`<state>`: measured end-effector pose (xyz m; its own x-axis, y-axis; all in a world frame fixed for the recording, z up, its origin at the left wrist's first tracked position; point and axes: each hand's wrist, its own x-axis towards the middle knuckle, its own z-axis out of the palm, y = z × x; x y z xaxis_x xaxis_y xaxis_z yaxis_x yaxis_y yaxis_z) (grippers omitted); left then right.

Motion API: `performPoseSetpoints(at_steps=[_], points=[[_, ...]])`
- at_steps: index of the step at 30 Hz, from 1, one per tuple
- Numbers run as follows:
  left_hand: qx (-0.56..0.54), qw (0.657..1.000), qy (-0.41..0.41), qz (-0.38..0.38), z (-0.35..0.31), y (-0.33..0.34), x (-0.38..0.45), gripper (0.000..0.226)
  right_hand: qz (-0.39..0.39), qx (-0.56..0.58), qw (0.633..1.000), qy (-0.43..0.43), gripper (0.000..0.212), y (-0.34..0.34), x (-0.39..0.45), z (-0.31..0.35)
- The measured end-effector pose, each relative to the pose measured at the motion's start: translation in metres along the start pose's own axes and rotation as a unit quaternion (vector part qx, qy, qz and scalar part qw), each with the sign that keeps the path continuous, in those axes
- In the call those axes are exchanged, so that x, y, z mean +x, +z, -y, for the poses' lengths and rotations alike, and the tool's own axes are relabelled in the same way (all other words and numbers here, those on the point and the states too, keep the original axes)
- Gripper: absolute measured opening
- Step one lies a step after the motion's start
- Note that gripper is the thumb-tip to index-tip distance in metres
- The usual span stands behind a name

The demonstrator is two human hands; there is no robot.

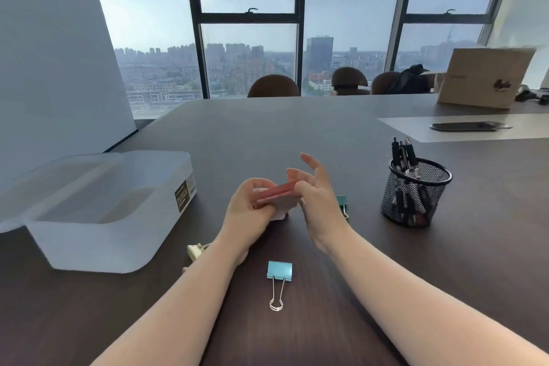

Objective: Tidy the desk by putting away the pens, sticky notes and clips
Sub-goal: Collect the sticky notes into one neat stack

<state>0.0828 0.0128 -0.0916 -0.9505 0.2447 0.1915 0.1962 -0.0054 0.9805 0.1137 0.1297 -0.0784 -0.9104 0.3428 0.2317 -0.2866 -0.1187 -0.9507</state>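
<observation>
My left hand (pixel 252 208) grips a pad of pink sticky notes (pixel 274 194) just above the dark desk. My right hand (pixel 316 190) is beside the pad's right end, thumb touching it, fingers spread upward. A light-blue binder clip (pixel 279 270) lies on the desk between my forearms. A cream binder clip (pixel 194 250) lies left of my left wrist, partly hidden by it. A green binder clip (pixel 342 202) peeks out behind my right hand. Several pens (pixel 404 154) stand in a black mesh cup (pixel 414 197) at right.
An open translucent plastic box (pixel 98 232) with its lid (pixel 17 208) hinged back stands at left. A phone (pixel 466 126) lies on a light mat far right, with a cardboard box (pixel 484 77) behind it. Chairs line the far desk edge before the windows.
</observation>
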Motion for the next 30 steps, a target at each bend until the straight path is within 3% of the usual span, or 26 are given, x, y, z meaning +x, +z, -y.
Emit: performPoseSetpoints(at_steps=[3,9,13,19,25,28,30], points=[[-0.009,1.0,-0.011,0.023,0.004,0.002,0.001,0.043,0.001,0.031,0.999,0.007,0.052,0.004,-0.003,-0.003],[-0.062,0.998,0.008,0.019,0.003,0.004,0.01,0.046,-0.053,-0.07,0.996,0.004,0.047,0.012,0.009,-0.009],[0.006,1.0,0.019,0.0,0.007,0.005,0.009,0.047,-0.092,-0.033,0.994,0.045,0.032,0.007,0.015,-0.012],[0.063,0.998,-0.017,0.0,0.01,0.002,0.009,0.054,-0.092,-0.011,0.994,0.064,0.035,0.006,0.014,-0.016],[-0.04,0.999,-0.025,0.01,0.004,0.007,0.004,0.036,-0.061,0.013,0.996,0.061,0.032,0.011,0.008,-0.017],[-0.079,0.996,-0.026,-0.02,0.003,0.013,0.0,0.028,-0.057,0.028,0.996,0.07,0.029,0.013,0.007,-0.017],[-0.04,0.997,-0.017,-0.063,0.004,0.014,0.001,0.039,-0.058,0.025,0.995,0.08,0.027,0.013,0.007,-0.018]])
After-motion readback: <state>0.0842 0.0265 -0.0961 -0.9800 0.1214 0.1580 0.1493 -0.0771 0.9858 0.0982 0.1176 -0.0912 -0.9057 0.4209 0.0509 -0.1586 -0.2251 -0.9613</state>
